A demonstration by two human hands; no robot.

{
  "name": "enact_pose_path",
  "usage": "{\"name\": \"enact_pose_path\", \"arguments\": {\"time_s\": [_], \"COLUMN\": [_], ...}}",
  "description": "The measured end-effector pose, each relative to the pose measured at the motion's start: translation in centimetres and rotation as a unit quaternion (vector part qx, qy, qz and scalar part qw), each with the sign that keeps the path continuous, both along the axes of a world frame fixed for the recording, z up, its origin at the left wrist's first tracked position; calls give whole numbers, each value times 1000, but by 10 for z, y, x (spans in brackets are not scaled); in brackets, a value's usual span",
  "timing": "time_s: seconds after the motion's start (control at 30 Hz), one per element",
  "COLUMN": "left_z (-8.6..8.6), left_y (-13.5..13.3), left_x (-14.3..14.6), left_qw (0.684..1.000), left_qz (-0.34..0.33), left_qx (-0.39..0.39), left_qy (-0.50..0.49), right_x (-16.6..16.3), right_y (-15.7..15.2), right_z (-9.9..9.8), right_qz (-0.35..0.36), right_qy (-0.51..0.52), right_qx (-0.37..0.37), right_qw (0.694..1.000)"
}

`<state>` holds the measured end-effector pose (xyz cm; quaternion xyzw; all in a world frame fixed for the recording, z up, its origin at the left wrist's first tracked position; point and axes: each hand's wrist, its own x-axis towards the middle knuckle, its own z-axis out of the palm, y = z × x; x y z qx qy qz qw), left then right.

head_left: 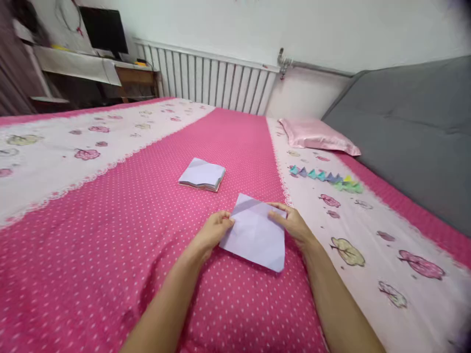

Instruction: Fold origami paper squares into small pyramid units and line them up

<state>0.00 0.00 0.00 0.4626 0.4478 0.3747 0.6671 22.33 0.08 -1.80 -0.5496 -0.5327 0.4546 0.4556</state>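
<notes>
A pale lavender sheet of paper point(255, 238) with faint creases is held up at a tilt over the pink dotted bedspread point(154, 196). My left hand point(216, 228) pinches its left edge between thumb and fingers. At the upper right edge, my right hand point(290, 220) grips the same sheet, thumb on top and fingers behind. Just beyond my left hand lies a stack of square paper point(202, 174), its edges slightly wavy. Off to the right sits a row of small folded paper pieces point(322, 176) in teal, purple, yellow and green.
A pink satin pillow point(318, 135) rests by the grey padded headboard point(408, 127) on the right. A white radiator point(209, 78) runs along the far wall. At the back left stands a desk point(136, 75) with a black monitor point(104, 29).
</notes>
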Motion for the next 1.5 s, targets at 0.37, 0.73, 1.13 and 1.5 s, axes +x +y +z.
{"name": "enact_pose_path", "arguments": {"time_s": [0.37, 0.73, 1.13, 1.5], "left_z": [2, -16, -50, -46], "left_y": [2, 2, -10, -15], "left_x": [-5, 13, 40, 37], "left_qw": [984, 762, 695, 677], "left_qz": [-130, 101, -121, -115], "left_qx": [43, 522, 471, 456], "left_qy": [111, 370, 529, 566], "right_x": [-12, -23, -26, -69], "right_y": [-24, 3, 4, -27], "right_z": [17, -32, -33, -17], "right_qz": [169, -155, -133, 162], "right_qy": [115, 91, -171, -281], "right_qx": [-107, -9, 41, 187], "right_qw": [973, 984, 975, 927]}}
